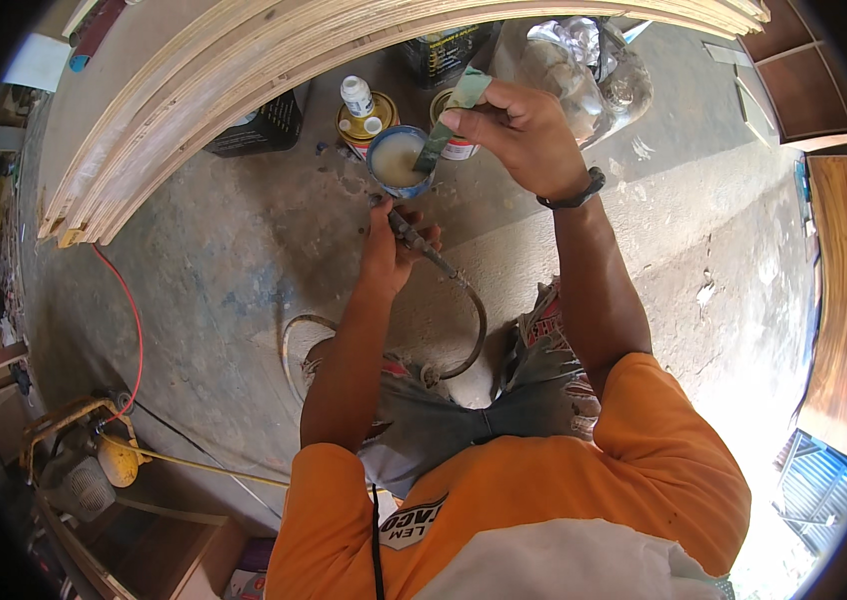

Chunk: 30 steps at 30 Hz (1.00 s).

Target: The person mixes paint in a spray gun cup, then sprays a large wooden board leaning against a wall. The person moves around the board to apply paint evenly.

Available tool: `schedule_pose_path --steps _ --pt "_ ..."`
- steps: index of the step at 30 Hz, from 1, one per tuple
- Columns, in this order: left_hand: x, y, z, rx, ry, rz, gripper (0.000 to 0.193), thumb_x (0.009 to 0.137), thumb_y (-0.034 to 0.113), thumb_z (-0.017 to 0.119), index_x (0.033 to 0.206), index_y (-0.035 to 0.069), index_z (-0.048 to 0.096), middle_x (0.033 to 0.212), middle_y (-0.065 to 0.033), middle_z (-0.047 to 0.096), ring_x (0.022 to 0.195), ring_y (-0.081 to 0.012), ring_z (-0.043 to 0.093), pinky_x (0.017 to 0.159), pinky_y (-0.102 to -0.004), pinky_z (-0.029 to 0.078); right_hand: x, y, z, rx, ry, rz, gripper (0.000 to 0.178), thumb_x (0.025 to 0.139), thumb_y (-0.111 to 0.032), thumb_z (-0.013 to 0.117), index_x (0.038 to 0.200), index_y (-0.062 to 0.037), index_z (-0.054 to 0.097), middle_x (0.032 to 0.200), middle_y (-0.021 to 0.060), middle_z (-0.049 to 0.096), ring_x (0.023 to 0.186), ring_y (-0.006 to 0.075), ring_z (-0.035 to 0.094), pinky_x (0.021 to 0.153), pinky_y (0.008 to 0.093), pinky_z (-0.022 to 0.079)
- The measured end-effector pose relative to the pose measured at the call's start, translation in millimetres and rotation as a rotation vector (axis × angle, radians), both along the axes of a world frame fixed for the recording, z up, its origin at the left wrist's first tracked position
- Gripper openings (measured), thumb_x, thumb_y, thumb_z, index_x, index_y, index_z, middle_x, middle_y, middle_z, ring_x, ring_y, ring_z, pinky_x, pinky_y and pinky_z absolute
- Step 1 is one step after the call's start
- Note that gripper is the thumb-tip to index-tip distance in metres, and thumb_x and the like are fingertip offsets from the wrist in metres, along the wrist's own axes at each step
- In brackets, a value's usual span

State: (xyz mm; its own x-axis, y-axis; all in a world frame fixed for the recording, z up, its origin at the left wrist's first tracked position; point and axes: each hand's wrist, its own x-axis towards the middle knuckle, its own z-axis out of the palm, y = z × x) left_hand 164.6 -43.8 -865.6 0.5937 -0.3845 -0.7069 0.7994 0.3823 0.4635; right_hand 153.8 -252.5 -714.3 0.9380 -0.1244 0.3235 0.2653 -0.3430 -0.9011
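Observation:
My left hand (396,245) is closed around the handle of a spray gun (410,232), with an air hose (482,312) running from its lower end. Just beyond that hand sits a blue-rimmed cup (428,184) of cloudy, pale liquid (394,158); whether it joins the gun is hidden. Between thumb and fingers, my right hand (526,132) pinches a flat green strip (440,135), its lower end down at the cup's right side. Behind the cup stands a gold-topped can (380,108) with a white bottle (356,95) on it. A second can (459,150) is partly covered by my right hand and the strip.
Stacked plywood sheets (194,100) arch across the far left. Dark containers (262,128) stand beneath them. A clear plastic bag (584,80) lies beyond my right hand. At lower left is a yellow compressor (119,460) with a red hose (134,320). A wooden panel (844,290) stands at right.

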Motion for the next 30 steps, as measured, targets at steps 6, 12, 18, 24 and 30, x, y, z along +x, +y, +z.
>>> schedule_pose_path --steps 6,12,18,24,30 --pt "7 7 -7 -0.029 0.015 0.042 0.038 0.090 0.043 0.056 0.098 0.006 0.049 0.091 -0.0098 0.055 0.076 -0.0359 0.065 0.068 -0.0546 0.055 -8 -7 17 0.253 -0.017 -0.050 0.017 0.088 -0.014 0.070 0.094 0.0014 0.068 0.072 -0.0014 0.062 0.066 0.0050 0.055 0.059 0.0210 0.043" --pt "13 12 -6 -0.009 0.021 0.062 0.039 0.089 0.045 0.056 0.098 0.007 0.051 0.090 -0.0091 0.057 0.079 -0.0349 0.065 0.069 -0.0564 0.054 -9 -22 15 0.280 -0.100 -0.085 0.012 0.087 -0.012 0.071 0.091 -0.0009 0.068 0.074 0.0015 0.066 0.069 0.0069 0.060 0.062 0.0217 0.046" --pt "14 15 -5 0.004 0.003 0.069 0.041 0.089 0.046 0.056 0.098 0.007 0.051 0.091 -0.0089 0.057 0.079 -0.0345 0.065 0.070 -0.0567 0.054 -9 -24 13 0.317 -0.100 -0.103 0.013 0.087 -0.013 0.072 0.091 -0.0002 0.068 0.075 0.0029 0.067 0.067 0.0076 0.060 0.061 0.0216 0.046" --pt "16 18 -11 -0.026 0.008 0.069 0.042 0.089 0.047 0.057 0.101 0.008 0.050 0.093 -0.0086 0.056 0.081 -0.0343 0.065 0.072 -0.0568 0.053 -8 -28 11 0.312 -0.055 -0.137 0.012 0.087 -0.012 0.071 0.090 -0.0005 0.068 0.073 0.0035 0.066 0.066 0.0076 0.059 0.059 0.0200 0.044" --pt "16 19 -13 -0.007 0.010 0.063 0.043 0.087 0.050 0.057 0.100 0.010 0.050 0.098 -0.0081 0.054 0.088 -0.0323 0.061 0.079 -0.0592 0.050 -9 -51 4 0.377 -0.066 -0.271 0.012 0.086 -0.014 0.071 0.089 -0.0025 0.069 0.073 0.0030 0.067 0.065 0.0076 0.059 0.058 0.0200 0.043"
